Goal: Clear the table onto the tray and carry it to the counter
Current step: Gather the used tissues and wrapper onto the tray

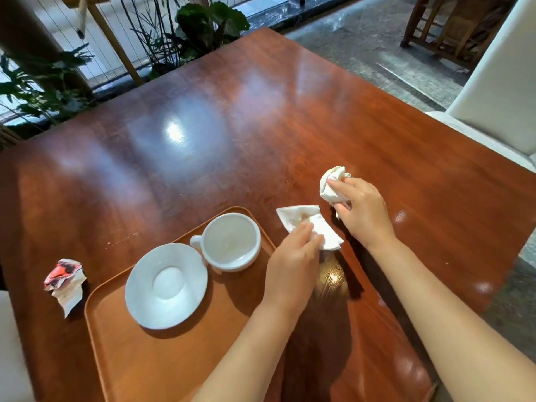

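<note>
Both hands grabbing napkins off the table (261, 126)

Right hand (364, 210) is closing its fingers around a balled-up napkin (332, 184); left hand (293, 253) is pinching a flat napkin (313, 224) just beside the tray (139, 355), which is holding a cup (232, 242) and saucer (166, 285). A crumpled wrapper (65, 281) is sitting left of the tray.

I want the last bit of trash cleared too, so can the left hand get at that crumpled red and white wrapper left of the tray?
Probably yes. The wrapper lies in the open beside the tray, nothing covering it. But the left hand is on the flat napkin and must cross over the saucer.
</note>
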`<state>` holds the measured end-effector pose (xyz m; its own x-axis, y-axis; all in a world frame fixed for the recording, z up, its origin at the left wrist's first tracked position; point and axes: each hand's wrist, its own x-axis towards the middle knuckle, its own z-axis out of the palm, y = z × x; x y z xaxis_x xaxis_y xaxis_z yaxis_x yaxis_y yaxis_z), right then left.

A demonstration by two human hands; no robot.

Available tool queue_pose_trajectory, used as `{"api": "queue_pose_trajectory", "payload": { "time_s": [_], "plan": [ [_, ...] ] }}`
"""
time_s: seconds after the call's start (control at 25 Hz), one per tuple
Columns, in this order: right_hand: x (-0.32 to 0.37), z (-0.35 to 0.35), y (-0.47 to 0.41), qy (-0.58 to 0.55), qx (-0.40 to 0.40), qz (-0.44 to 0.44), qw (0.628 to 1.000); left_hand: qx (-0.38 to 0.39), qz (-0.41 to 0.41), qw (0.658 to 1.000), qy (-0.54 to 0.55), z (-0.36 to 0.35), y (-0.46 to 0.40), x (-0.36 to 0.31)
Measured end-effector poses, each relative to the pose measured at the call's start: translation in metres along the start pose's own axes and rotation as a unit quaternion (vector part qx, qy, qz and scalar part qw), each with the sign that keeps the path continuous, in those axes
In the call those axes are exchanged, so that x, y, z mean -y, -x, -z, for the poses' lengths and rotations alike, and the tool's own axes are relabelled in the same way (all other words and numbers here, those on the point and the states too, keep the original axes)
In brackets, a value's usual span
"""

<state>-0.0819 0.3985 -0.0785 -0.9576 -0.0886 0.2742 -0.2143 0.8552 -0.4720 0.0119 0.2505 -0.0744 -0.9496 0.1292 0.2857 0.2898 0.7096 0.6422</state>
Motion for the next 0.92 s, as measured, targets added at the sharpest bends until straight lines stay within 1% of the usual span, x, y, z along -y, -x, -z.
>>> {"api": "queue_pose_trajectory", "payload": {
  "time_s": [0.08, 0.12, 0.24, 0.32, 0.4, 0.48, 0.6, 0.72, 0.8, 0.92],
  "plan": [
    [0.020, 0.009, 0.021, -0.048, -0.016, -0.004, 0.999, -0.006, -0.044, 0.999, -0.028, 0.017, 0.033, -0.005],
    [0.031, 0.012, 0.034, -0.065, -0.021, -0.006, 0.998, -0.004, -0.041, 0.998, -0.037, 0.024, 0.052, -0.003],
    [0.065, 0.014, 0.075, -0.084, -0.032, 0.008, 0.996, -0.008, -0.005, 0.998, -0.070, 0.047, 0.105, 0.005],
    [0.086, 0.009, 0.099, -0.104, -0.020, 0.010, 0.994, 0.009, 0.001, 0.996, -0.093, 0.059, 0.132, 0.012],
    [0.105, 0.001, 0.119, -0.119, -0.005, -0.003, 0.993, 0.026, 0.023, 0.993, -0.114, 0.069, 0.150, 0.024],
    [0.123, -0.008, 0.133, -0.123, 0.013, -0.028, 0.992, 0.023, 0.048, 0.990, -0.127, 0.077, 0.163, 0.039],
    [0.140, -0.023, 0.143, -0.087, 0.027, -0.017, 0.996, 0.017, 0.075, 0.988, -0.131, 0.085, 0.173, 0.050],
    [0.141, -0.032, 0.146, -0.023, 0.053, 0.008, 0.998, 0.011, 0.069, 0.988, -0.134, 0.089, 0.177, 0.057],
    [0.138, -0.036, 0.149, 0.046, 0.068, 0.037, 0.996, 0.043, 0.059, 0.988, -0.135, 0.091, 0.183, 0.064],
    [0.136, -0.037, 0.155, 0.111, 0.069, 0.072, 0.989, 0.119, 0.053, 0.970, -0.204, 0.095, 0.195, 0.068]
  ]
}}
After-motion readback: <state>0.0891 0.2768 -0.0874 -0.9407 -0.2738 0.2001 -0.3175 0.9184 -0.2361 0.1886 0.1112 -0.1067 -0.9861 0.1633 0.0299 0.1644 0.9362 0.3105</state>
